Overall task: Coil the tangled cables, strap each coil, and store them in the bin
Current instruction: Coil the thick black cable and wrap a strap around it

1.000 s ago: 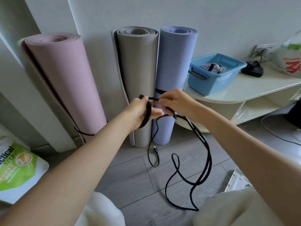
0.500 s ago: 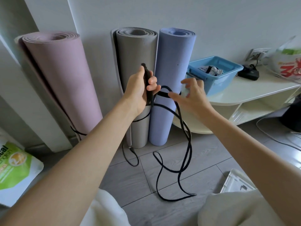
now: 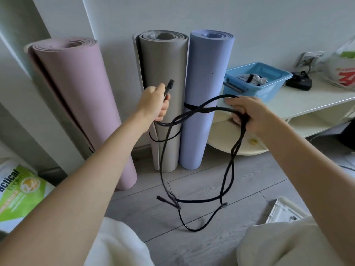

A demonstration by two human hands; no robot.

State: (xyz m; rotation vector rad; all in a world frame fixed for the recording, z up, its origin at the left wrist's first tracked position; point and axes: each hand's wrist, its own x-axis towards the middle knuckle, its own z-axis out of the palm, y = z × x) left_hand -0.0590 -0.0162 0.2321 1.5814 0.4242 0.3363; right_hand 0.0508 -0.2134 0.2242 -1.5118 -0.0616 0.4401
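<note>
Head view: my left hand [image 3: 156, 104] grips one end of the black cable [image 3: 227, 169], fingers curled round it, the plug [image 3: 170, 84] sticking up past my knuckles in front of the grey mat [image 3: 165, 73]. My right hand [image 3: 245, 113] is closed round a gathered loop of the same cable, just in front of the bench [image 3: 307, 100]. Between the hands the cable runs roughly level, left to right; from the right hand two long strands hang down to the floor [image 3: 240, 191], cross, and trail loose with the far plug lying there. The slack lies below and nearer my right hand, so I judge the next loop must be drawn up from that side. The blue bin [image 3: 267, 89] stands on the bench just beyond my right hand.
</note>
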